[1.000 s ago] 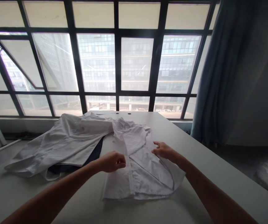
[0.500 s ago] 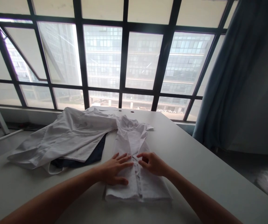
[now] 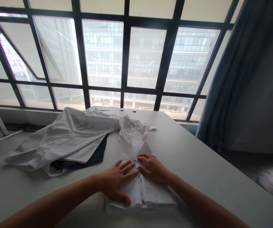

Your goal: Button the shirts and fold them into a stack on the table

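A white button-front shirt (image 3: 133,142) lies on the white table (image 3: 186,164), its sides folded in to a narrow strip and its collar end pointing toward the window. On the left half of its front rests my left hand (image 3: 119,179), flat, with fingers spread and thumb apart. My right hand (image 3: 152,167) lies on the right half beside the front opening, fingers stretched out and nearly touching the left fingertips. Both hands press on the cloth, and neither grips it.
To the left, a crumpled white garment (image 3: 72,136) covers part of a dark blue cloth (image 3: 98,152). Beyond the table stands a large window (image 3: 103,53) with dark frames. A blue-grey curtain (image 3: 224,95) hangs at the right, past the table's edge.
My right hand has gone from curled fingers to lying flat on the shirt. My left hand has slid slightly toward me, its thumb spread wider. The camera view has shifted a little.
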`<state>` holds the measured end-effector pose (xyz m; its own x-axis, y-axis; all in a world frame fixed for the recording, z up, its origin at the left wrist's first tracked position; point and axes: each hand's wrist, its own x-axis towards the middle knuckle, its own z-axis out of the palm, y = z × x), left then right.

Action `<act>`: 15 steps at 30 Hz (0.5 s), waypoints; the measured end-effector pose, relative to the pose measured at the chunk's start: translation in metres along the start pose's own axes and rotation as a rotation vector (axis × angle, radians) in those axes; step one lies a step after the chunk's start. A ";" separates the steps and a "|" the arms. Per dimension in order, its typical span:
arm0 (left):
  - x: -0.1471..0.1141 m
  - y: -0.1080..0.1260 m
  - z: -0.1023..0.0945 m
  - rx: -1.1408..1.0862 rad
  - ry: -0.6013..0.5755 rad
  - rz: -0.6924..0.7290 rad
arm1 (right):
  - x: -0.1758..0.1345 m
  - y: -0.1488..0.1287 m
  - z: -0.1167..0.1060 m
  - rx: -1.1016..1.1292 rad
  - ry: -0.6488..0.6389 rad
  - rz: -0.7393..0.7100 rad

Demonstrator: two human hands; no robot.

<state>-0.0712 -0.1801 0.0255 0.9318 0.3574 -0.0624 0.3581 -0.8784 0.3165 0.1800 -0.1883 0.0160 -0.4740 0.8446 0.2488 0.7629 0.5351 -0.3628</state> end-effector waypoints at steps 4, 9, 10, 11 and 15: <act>-0.010 0.016 -0.012 -0.138 0.020 0.106 | -0.003 -0.011 -0.018 0.044 -0.024 -0.033; -0.007 0.007 -0.018 -0.406 0.202 0.139 | -0.004 -0.018 -0.017 0.112 -0.063 -0.024; -0.003 -0.002 -0.018 -0.357 0.290 0.098 | -0.003 -0.019 -0.015 0.099 -0.042 -0.028; 0.002 -0.013 -0.018 -0.278 0.381 0.056 | -0.003 -0.022 -0.012 0.081 -0.018 -0.034; 0.029 -0.075 -0.026 0.071 0.570 -0.106 | -0.002 -0.032 -0.005 -0.010 0.023 -0.045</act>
<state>-0.0727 -0.0954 0.0249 0.7190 0.5417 0.4355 0.4689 -0.8405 0.2713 0.1588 -0.2068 0.0317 -0.4978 0.8192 0.2849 0.7456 0.5720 -0.3420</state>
